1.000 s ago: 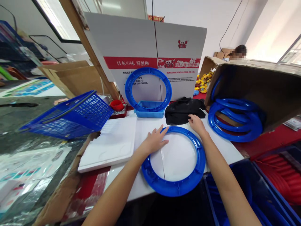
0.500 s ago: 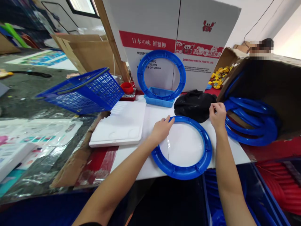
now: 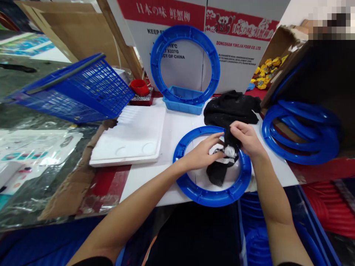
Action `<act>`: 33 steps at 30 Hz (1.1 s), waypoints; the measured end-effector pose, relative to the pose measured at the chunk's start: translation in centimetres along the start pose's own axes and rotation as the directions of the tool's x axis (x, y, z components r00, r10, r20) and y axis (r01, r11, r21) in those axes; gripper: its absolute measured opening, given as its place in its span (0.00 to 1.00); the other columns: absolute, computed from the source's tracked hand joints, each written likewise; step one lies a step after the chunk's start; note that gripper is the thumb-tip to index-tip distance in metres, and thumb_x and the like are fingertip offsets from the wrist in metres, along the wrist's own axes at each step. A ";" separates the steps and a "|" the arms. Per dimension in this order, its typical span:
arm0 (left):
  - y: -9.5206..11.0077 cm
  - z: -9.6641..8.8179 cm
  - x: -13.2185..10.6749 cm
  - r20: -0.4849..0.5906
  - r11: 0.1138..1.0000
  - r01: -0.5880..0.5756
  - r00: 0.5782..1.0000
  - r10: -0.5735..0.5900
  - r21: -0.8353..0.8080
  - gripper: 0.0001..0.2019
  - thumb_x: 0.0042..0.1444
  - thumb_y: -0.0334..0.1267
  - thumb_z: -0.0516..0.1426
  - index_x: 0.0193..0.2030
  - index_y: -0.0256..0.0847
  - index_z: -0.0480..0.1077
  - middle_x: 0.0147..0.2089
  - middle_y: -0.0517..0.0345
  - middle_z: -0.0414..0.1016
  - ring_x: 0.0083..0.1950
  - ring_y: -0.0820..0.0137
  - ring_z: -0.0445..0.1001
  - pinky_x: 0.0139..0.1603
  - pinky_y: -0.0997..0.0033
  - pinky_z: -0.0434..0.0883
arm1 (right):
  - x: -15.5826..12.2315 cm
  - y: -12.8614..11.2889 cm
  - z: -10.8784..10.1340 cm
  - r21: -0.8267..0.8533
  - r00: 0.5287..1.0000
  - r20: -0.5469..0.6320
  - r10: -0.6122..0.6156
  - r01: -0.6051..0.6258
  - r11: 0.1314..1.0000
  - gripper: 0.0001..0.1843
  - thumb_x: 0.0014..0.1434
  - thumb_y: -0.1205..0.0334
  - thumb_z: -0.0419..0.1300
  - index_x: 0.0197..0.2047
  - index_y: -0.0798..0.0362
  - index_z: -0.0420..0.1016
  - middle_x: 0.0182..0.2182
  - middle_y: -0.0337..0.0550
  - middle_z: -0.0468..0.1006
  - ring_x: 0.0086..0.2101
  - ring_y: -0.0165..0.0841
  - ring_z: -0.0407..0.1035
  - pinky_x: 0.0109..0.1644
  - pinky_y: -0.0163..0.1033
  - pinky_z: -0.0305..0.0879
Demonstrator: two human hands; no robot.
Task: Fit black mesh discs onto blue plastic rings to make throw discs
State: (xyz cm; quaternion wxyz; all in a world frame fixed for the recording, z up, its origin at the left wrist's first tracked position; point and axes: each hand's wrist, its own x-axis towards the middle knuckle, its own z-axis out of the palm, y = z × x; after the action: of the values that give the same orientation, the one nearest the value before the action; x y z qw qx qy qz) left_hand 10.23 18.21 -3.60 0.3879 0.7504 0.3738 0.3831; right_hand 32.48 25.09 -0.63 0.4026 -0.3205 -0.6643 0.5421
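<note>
A blue plastic ring (image 3: 212, 198) lies flat on the white work surface in front of me. My right hand (image 3: 246, 139) pinches a piece of black mesh fabric (image 3: 217, 173) with a white patch, which hangs over the ring's far right side into its opening. My left hand (image 3: 202, 152) reaches over the ring's left side, thumb and fingers apart at the mesh fabric's edge; whether it touches the fabric I cannot tell. A pile of black mesh fabric (image 3: 230, 108) sits just behind the ring.
Another blue ring (image 3: 156, 66) stands upright in a light-blue tray (image 3: 183, 107) against a white carton. More blue rings (image 3: 299, 151) spill from a box at right. A white foam slab (image 3: 130, 138), a tilted blue basket (image 3: 80, 88) and a red cup (image 3: 140, 87) are leftward.
My right hand has drawn a piece of black mesh fabric from the pile leftward over the ring. My left hand has let go of the ring's rim and moved right, towards the fabric.
</note>
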 end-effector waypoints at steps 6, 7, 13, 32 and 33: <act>0.1 -1.5 0.0 0.223 0.898 0.163 0.972 -0.074 -0.408 0.23 0.57 0.58 0.70 0.30 0.40 0.72 0.42 0.53 0.77 0.44 0.64 0.78 0.50 0.61 0.76 | 0.7 -0.4 -1.0 0.076 0.960 0.095 0.264 -0.271 0.960 0.22 0.60 0.41 0.75 0.36 0.50 0.77 0.29 0.36 0.77 0.28 0.29 0.67 0.31 0.34 0.63; 0.1 -1.6 0.0 0.175 0.857 0.199 0.976 -0.130 -0.474 0.26 0.58 0.60 0.68 0.28 0.41 0.67 0.34 0.58 0.72 0.36 0.69 0.73 0.40 0.65 0.73 | 0.7 -0.4 -1.3 0.047 0.946 0.150 0.287 -0.297 0.954 0.21 0.60 0.41 0.74 0.37 0.50 0.78 0.29 0.36 0.77 0.28 0.29 0.67 0.31 0.34 0.64; -0.8 -3.0 0.2 -0.088 0.941 0.338 0.937 -0.338 -0.013 0.19 0.60 0.51 0.68 0.30 0.41 0.68 0.30 0.61 0.70 0.33 0.71 0.68 0.36 0.69 0.64 | 1.5 1.8 -2.4 -0.479 0.960 0.165 0.228 -0.124 0.869 0.16 0.67 0.44 0.66 0.42 0.49 0.81 0.24 0.34 0.75 0.26 0.31 0.66 0.30 0.36 0.59; -0.9 1.6 -1.7 0.515 0.748 -0.248 0.845 -0.145 0.616 0.39 0.71 0.60 0.59 0.82 0.45 0.57 0.86 0.40 0.46 0.88 0.47 0.41 0.84 0.36 0.37 | 3.2 6.9 -3.0 -0.804 0.991 0.106 -0.085 0.136 0.579 0.21 0.66 0.55 0.65 0.60 0.49 0.80 0.55 0.51 0.84 0.54 0.48 0.77 0.62 0.52 0.72; -0.8 1.7 -1.7 0.526 0.745 -0.266 0.840 -0.131 0.611 0.38 0.71 0.58 0.60 0.81 0.45 0.59 0.86 0.40 0.47 0.88 0.47 0.42 0.85 0.37 0.36 | 3.2 6.9 -2.8 -0.825 0.994 0.063 -0.087 0.101 0.557 0.21 0.66 0.54 0.65 0.60 0.49 0.80 0.54 0.51 0.84 0.54 0.48 0.77 0.61 0.52 0.72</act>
State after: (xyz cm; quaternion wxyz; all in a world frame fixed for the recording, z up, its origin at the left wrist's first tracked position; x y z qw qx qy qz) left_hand 10.72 16.56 -5.48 0.1697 0.9278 0.3320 0.0132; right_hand 33.37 30.58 -6.51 0.2290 -0.4316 -0.8598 0.1485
